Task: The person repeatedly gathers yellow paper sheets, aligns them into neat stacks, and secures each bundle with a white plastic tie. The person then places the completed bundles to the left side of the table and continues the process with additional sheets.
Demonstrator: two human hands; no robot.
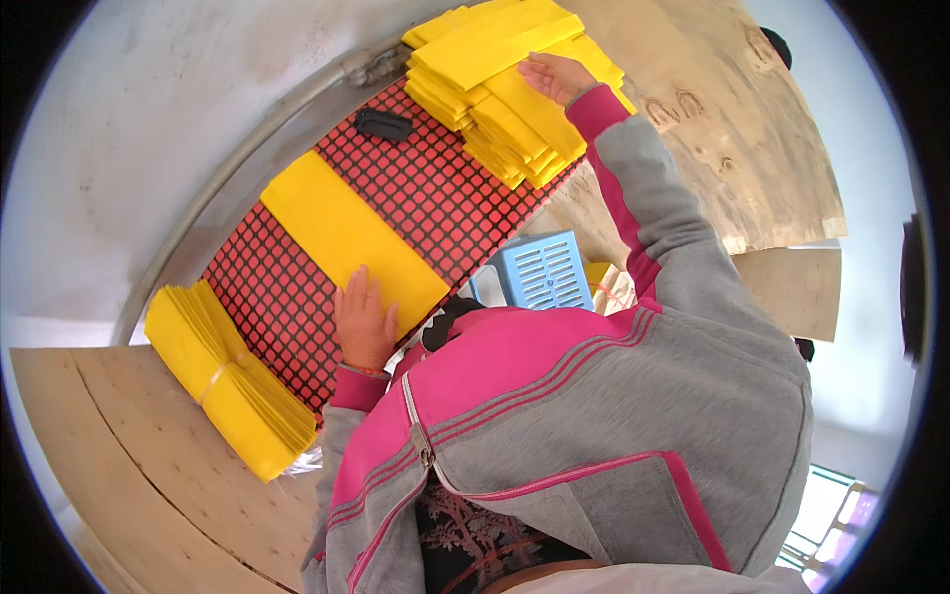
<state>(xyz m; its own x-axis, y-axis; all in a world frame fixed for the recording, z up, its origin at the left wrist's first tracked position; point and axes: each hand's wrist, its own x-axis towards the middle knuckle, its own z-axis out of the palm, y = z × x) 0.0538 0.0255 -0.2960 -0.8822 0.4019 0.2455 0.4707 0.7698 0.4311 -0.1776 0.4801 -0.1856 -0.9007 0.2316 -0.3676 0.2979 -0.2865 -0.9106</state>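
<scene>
A flat, oblong yellow piece (346,230), like folded paper or cloth, lies across the red and black checked tabletop (416,183). My left hand (365,324) rests on its near edge, fingers spread and flat. Farther off to the right, my right hand (556,77) reaches onto a loose, staggered pile of similar yellow pieces (495,51). Its fingers are stretched out against the top of the pile and I see nothing gripped in them. At the left, a bundle of yellow pieces (230,381) is held together by a thin pale band.
A small black object (383,125) sits near the table's far edge, beside a pipe (237,153) along the wall. Wooden boards (722,119) extend to the right, and more boards (129,436) lie at the left. A blue slotted plastic stool or basket (544,272) stands below the table's near edge.
</scene>
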